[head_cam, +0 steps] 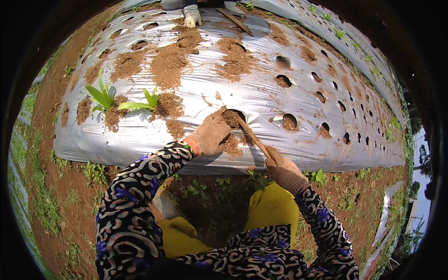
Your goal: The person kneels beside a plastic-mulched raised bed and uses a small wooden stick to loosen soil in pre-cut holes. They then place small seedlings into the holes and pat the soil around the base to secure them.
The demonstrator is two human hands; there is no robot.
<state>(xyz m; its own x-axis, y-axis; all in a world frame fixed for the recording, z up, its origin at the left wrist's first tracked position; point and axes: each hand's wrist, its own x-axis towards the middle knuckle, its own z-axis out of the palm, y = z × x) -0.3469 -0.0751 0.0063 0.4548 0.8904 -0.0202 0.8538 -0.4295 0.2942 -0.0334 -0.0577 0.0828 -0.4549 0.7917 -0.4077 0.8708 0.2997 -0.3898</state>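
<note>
My right hand (285,170), in a soil-stained knit glove, grips a wooden stick (254,137). The stick slants up to the left, its far end down in a round planting hole (232,118) in the silver plastic mulch film (203,101). At the left rim of that hole rests my left hand (211,134), gloved alike, with its fingers bent toward the soil. Whether those fingers hold anything is hidden. Loose brown soil (232,145) lies on the film just below the hole. Left of my hands, a leafy green seedling (101,94) and a smaller seedling (145,102) stand in soil.
Across the bed, another person's white-gloved hand (192,16) touches the soil, with a second wooden stick (236,22) to its right. More soil-filled holes (289,122) run off to the right. A weedy dirt path (206,196) lies below the film's near edge.
</note>
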